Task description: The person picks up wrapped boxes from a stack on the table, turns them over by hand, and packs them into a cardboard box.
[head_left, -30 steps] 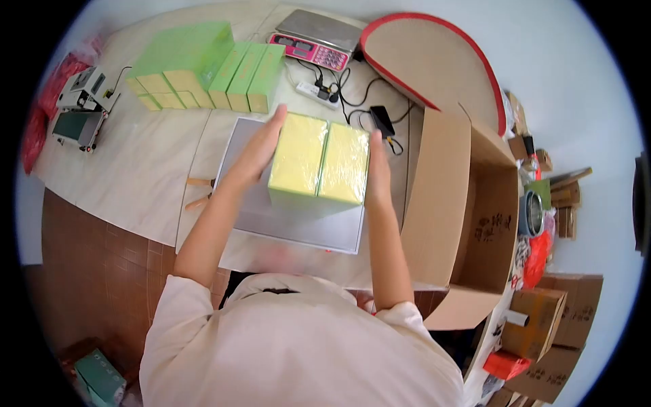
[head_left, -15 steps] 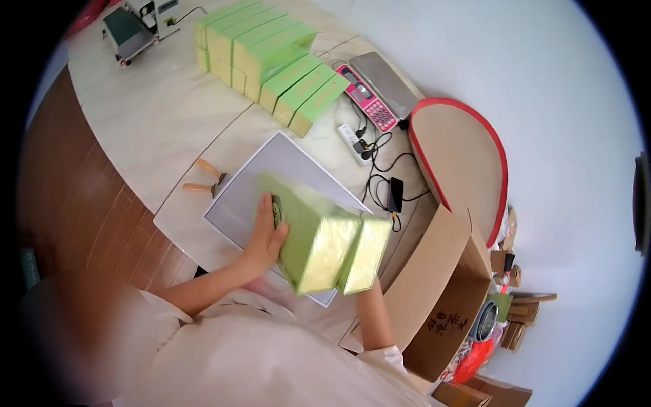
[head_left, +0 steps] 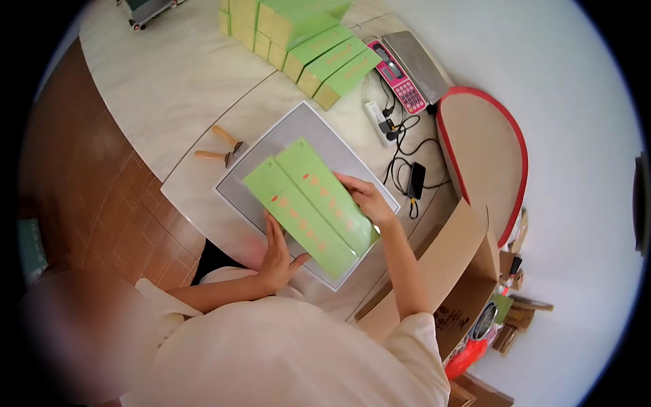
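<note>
Two green boxes with orange lettering lie side by side over the grey, white-edged board. My left hand holds their lower left side, its thumb near the bottom corner. On the opposite side my right hand grips the edge, with its fingers partly on the upper face. Whether the boxes rest on the board or are just above it, I cannot tell. Two wooden-handled tools lie beside the board's left corner.
Several green boxes are stacked at the top of the table. Beside them are a pink scale, a power strip with cables and a black phone. A red-rimmed tray and an open carton stand right.
The two boxes have turned from showing their yellow ends to showing their lettered green faces. My right hand has come into view on their right side. The view has shifted and rotated.
</note>
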Demonstrator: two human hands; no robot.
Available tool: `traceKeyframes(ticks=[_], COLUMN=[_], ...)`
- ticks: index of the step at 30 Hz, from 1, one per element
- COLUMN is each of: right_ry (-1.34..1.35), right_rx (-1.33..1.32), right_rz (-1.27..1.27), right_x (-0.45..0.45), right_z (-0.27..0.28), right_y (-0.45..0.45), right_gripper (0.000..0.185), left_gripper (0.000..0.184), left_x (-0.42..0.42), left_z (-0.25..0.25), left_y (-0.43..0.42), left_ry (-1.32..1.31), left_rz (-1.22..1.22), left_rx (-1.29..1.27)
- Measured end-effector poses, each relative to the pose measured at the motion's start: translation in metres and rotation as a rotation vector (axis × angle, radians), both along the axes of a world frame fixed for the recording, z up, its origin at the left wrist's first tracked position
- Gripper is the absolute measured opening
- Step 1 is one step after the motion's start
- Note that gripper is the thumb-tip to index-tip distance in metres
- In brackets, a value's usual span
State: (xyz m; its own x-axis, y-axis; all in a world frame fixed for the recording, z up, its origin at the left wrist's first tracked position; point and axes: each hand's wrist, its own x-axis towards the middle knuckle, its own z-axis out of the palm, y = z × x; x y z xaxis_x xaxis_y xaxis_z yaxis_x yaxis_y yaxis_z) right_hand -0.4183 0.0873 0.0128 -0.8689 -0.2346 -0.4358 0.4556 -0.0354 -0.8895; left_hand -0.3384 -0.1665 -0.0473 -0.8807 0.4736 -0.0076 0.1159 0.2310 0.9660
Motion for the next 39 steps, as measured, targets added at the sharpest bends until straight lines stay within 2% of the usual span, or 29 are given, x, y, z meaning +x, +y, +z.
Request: traceKeyframes(ticks=[2,4,5,6,9,11,12,13,14,15,16,17,19,20,22,25,28,30,31,33,39], right_ry=[0.098,0.156,0.209,0.257,0.303,0.226,0.212,0.198,0.193,0.192,0.208,0.233,0.251,0.265,0.301,0.228,0.184,0.169,0.165,0.154,0.270], right_rx=[0.137,0.164,0.201,0.257,0.241,0.194,0.229,0.226,0.172,0.118,0.173,0.160,0.128,0.075,0.025,0.129,0.100,0.233,0.239,0.437,0.490], right_rz=[0.116,0.074,0.051,0.004,-0.415,-0.724,-0.846,-0.886,-1.010,-1.130,-1.151,-1.155,-1.198,-1.182,-1.174,-1.233,-1.261,-1.297,-1.282,-1.251,-1.108], right_x=[-0.002,-0.001,-0.001,0.002,0.032,0.065,0.085,0.103,0.120,0.135,0.142,0.148,0.146,0.140,0.141,0.146,0.178,0.191,0.192,0.193,0.139], right_z=[-0.002,-0.003,-0.003,0.000,-0.004,0.001,-0.015,-0.029,-0.041,-0.049,-0.054,-0.057,-0.049,-0.047,-0.038,-0.020,-0.007,0.030,0.044,0.062,0.067], right_y=[0.006,0.011,0.014,0.020,0.043,0.042,0.045,0.040,0.031,0.020,0.004,-0.013,-0.046,-0.061,-0.072,-0.086,-0.073,-0.066,-0.060,-0.054,-0.050], right_gripper=[0.042,0.043,0.043,0.045,0.036,0.035,0.043,0.043,0.048,0.052,0.060,0.062,0.064,0.063,0.063,0.063,0.067,0.068,0.068,0.068,0.060], left_gripper=[0.118,0.106,0.106,0.099,0.079,0.066,0.059,0.053,0.053,0.053,0.055,0.055,0.059,0.059,0.068,0.074,0.076,0.076,0.076,0.076,0.076], left_x=[0.001,-0.004,-0.009,-0.015,-0.057,-0.099,-0.123,-0.146,-0.163,-0.179,-0.191,-0.200,-0.215,-0.216,-0.212,-0.192,-0.155,-0.137,-0.128,-0.116,-0.148], left_z=[0.007,0.019,0.016,0.010,0.014,0.024,0.024,0.025,0.034,0.048,0.054,0.049,0.035,0.026,0.011,0.013,0.017,-0.001,0.008,0.029,0.021], left_y=[-0.004,-0.012,-0.016,-0.022,-0.041,-0.049,-0.053,-0.055,-0.052,-0.047,-0.041,-0.036,-0.028,-0.025,-0.020,-0.011,0.009,0.019,0.026,0.034,0.012], left_ry=[-0.040,0.002,0.017,0.053,0.124,0.148,0.117,0.085,0.077,-0.063,-0.199,-0.199,-0.505,-0.496,-0.660,-0.628,-0.603,-0.749,-0.757,-0.908,-0.853], left_rz=[0.004,0.035,0.007,0.086,0.280,0.393,0.329,0.266,0.226,0.083,-0.057,-0.087,-0.321,-0.341,-0.316,-0.388,-0.316,-0.353,-0.341,-0.418,-0.387], left_rx=[0.034,-0.139,-0.152,-0.102,-0.009,0.063,0.115,0.167,0.158,0.090,0.019,0.012,-0.017,-0.020,-0.150,-0.103,-0.166,-0.094,-0.084,0.036,0.127])
